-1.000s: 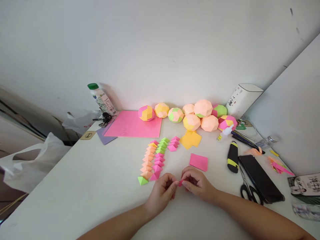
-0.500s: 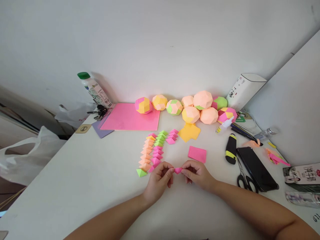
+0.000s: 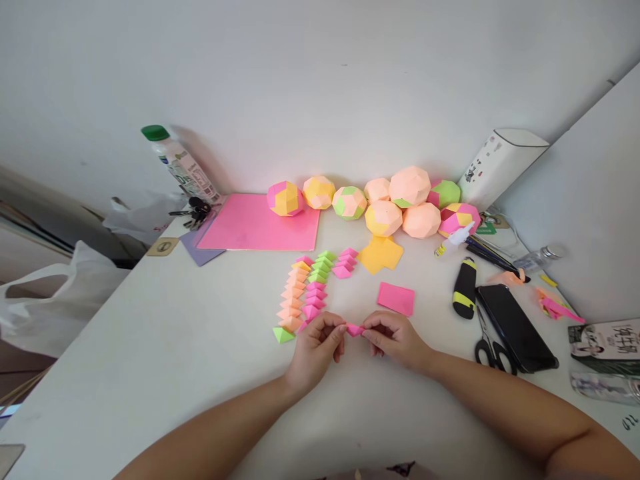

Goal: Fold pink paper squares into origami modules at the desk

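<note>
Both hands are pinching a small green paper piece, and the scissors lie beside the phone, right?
Not quite: the piece held by the left hand and right hand is pink, not green, as the head view shows. The scissors do lie beside the phone.

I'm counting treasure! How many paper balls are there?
9. Left to right: pink-yellow on the pink sheet, yellow-peach, green-peach. Then six bunched: upper in view, small peach, big peach, green-pink; lower, peach-yellow, plain peach, multicoloured. More could hide behind.
</note>
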`<act>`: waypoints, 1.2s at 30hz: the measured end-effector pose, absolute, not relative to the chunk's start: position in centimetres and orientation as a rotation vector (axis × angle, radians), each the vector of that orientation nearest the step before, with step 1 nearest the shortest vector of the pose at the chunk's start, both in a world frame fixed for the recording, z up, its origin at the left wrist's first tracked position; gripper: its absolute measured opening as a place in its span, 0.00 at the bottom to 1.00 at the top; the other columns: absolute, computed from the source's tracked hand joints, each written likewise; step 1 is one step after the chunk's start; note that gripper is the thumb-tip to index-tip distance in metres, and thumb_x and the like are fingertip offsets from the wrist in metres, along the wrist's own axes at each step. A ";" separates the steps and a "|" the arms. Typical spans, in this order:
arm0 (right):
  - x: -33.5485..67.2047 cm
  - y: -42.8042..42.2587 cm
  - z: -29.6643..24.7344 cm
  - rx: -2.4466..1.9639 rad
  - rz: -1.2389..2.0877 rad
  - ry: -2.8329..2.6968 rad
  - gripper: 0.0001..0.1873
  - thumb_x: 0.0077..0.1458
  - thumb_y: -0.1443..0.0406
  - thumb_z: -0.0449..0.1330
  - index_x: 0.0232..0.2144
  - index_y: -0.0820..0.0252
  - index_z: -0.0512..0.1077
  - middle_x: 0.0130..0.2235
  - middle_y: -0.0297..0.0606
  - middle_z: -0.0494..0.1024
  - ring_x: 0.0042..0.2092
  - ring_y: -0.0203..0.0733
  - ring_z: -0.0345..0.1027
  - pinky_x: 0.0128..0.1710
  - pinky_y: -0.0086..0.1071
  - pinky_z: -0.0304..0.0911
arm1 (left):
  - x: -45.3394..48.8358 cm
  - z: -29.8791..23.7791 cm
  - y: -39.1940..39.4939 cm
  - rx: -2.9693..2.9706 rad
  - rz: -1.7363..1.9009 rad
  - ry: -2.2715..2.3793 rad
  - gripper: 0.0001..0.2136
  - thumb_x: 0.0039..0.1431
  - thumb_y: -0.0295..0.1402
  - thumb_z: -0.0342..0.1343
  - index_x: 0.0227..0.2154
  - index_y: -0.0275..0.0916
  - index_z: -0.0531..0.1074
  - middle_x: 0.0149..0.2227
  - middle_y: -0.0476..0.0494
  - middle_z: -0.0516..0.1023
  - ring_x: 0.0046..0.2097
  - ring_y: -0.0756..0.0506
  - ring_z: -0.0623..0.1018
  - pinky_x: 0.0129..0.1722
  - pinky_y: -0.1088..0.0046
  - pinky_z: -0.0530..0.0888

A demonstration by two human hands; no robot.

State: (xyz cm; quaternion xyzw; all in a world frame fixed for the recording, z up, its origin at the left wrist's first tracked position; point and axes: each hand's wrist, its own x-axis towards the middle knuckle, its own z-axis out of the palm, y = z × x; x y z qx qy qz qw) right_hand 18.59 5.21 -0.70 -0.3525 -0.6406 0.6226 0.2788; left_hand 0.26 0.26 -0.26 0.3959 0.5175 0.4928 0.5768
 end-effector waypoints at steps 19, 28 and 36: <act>18.5 5.2 -0.5 -0.889 1.612 -1.789 0.10 0.57 0.60 0.58 0.33 0.62 0.72 0.32 0.36 0.71 0.24 0.30 0.68 0.21 0.24 0.64 | 0.2 -0.6 0.2 0.986 1.258 1.126 0.10 0.55 0.38 0.59 0.27 0.36 0.70 0.30 0.50 0.69 0.20 0.56 0.69 0.16 0.79 0.67; 18.5 5.2 -0.6 -0.887 1.587 -1.773 0.08 0.58 0.62 0.58 0.33 0.62 0.72 0.31 0.35 0.71 0.24 0.30 0.67 0.21 0.24 0.64 | 0.3 -0.2 0.1 0.948 1.192 1.155 0.10 0.57 0.39 0.56 0.32 0.38 0.66 0.21 0.54 0.68 0.20 0.54 0.68 0.18 0.79 0.67; 18.5 5.0 -0.2 -0.940 1.476 -1.716 0.07 0.59 0.64 0.55 0.31 0.62 0.70 0.27 0.34 0.67 0.23 0.31 0.65 0.21 0.25 0.63 | 0.4 -0.3 -0.5 1.598 1.140 1.094 0.08 0.62 0.33 0.48 0.26 0.38 0.63 0.29 0.45 0.70 0.30 0.49 0.71 0.29 0.72 0.70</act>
